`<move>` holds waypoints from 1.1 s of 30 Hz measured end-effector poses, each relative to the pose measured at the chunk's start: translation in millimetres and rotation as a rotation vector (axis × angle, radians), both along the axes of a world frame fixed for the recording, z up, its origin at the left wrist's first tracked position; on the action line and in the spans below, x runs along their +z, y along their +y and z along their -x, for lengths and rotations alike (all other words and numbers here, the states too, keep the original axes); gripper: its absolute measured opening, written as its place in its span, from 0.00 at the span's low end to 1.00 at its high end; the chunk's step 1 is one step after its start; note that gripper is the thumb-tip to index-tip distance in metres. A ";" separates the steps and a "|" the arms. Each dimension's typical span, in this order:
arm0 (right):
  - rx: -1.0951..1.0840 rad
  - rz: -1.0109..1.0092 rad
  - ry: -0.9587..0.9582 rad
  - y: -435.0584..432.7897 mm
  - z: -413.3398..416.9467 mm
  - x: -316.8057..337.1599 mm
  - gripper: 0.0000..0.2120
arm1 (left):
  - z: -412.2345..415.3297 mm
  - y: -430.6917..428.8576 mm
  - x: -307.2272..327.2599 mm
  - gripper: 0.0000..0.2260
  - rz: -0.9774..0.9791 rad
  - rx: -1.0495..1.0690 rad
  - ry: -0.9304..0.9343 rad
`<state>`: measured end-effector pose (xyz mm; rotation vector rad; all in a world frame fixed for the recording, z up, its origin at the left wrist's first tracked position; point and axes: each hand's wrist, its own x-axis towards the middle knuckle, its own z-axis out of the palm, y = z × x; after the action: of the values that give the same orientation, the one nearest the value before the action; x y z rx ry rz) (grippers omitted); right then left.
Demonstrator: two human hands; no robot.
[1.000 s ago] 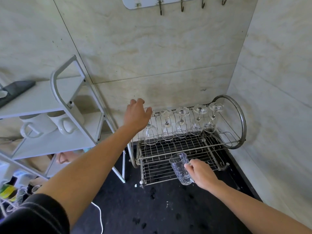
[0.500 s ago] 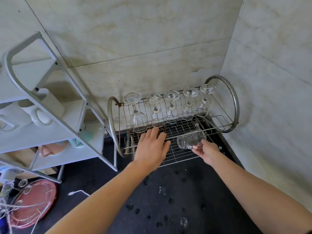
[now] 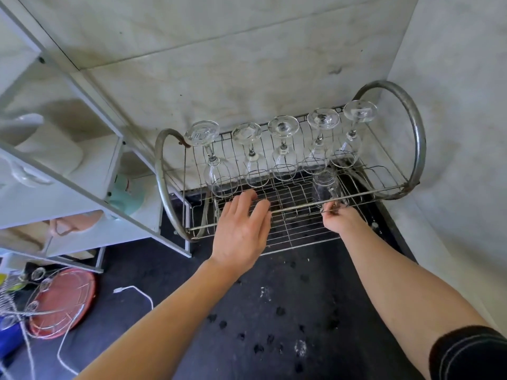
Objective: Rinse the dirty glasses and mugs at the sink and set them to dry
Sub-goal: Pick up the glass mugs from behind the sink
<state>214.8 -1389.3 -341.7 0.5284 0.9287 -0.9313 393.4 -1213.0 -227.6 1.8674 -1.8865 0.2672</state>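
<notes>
A metal two-tier dish rack (image 3: 419,149) stands on the dark counter (image 3: 274,311), pushed into the far right corner against the pale tiled walls. Along the back of its upper tier five wine glasses (image 3: 283,127) stand upside down in a row, feet up, close beside one another.

The glass mug (image 3: 325,185) is inside the rack, right of the middle, just in front of the fourth wine glass from the left. Wires cross in front of it, so I cannot tell which tier carries it or which way its mouth faces. The right hand (image 3: 341,220) is at the rack's front rail just below the mug, its fingers curled and pinching at the mug's near side; the grip itself is partly hidden by the rail. A black sleeve (image 3: 472,352) covers that arm near the elbow.

The left hand (image 3: 241,231) lies flat at the front of the rack, left of the middle, with fingers straight and slightly spread, the fingertips reaching over the front rail. It holds nothing and is well apart from the mug.

To the left stands a white shelf unit (image 3: 82,187) with white mugs (image 3: 46,149) on an upper shelf and a pink mug (image 3: 74,223) lower down. Near left on the counter lies a red tray (image 3: 63,294) under a wire frame, with a white cable (image 3: 137,292) just to its right.
</notes>
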 end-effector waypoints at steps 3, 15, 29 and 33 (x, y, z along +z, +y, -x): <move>-0.002 -0.022 -0.066 -2.0 4.6 -14.9 0.17 | 0.1 -0.7 -1.2 0.09 0.006 -0.005 -0.013; 0.262 0.014 0.296 41.4 11.9 7.7 0.15 | 2.4 5.4 5.7 0.08 -0.004 -0.001 0.003; 1.910 1.965 1.692 241.6 -56.8 39.3 0.10 | -47.3 239.5 -50.4 0.02 -0.381 0.326 -0.069; 1.893 2.356 1.549 329.0 -113.7 44.1 0.11 | -70.5 351.7 -62.7 0.13 -0.527 0.561 -0.057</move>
<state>328.5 -1060.2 -297.6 3.3332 -0.4388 -0.2398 463.9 -861.3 -290.3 2.7580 -1.5183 -0.0102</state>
